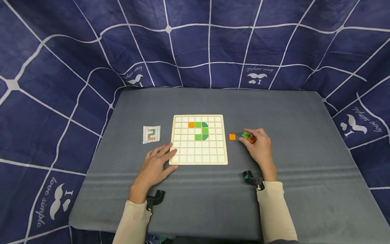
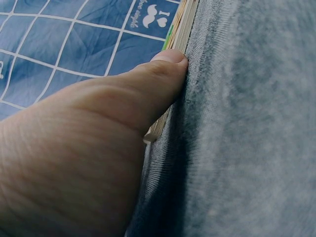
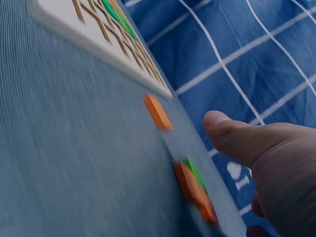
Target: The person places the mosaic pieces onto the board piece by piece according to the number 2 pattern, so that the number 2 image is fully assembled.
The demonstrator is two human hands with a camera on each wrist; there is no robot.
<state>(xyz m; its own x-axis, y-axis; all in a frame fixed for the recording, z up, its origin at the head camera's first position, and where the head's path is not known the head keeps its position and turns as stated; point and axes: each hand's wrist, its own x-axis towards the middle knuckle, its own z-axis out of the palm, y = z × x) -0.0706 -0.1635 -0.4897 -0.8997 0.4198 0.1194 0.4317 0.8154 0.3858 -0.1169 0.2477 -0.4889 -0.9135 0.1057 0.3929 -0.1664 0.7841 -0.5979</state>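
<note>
My left hand (image 1: 155, 167) lies with its fingers spread over the lower left of the pale gridded board (image 1: 198, 163); in the left wrist view the thumb (image 2: 158, 79) lies against the board's edge. My right hand (image 1: 261, 147) is right of the board, thumb and fingertips around a small group of loose tiles, a green tile (image 1: 245, 135) and orange tiles (image 1: 251, 139). The right wrist view shows the thumb (image 3: 232, 133) raised apart from these tiles. One orange tile (image 1: 232, 137) lies between that hand and the board.
An orange square tile (image 1: 191, 124), several green squares and rounded dark green pieces sit in the board's upper cells, forming a hook shape. Left of the board lies a small printed pattern card (image 1: 151, 134). A grey cloth (image 1: 207, 200) covers the table; blue gridded curtains (image 1: 195, 44) surround it.
</note>
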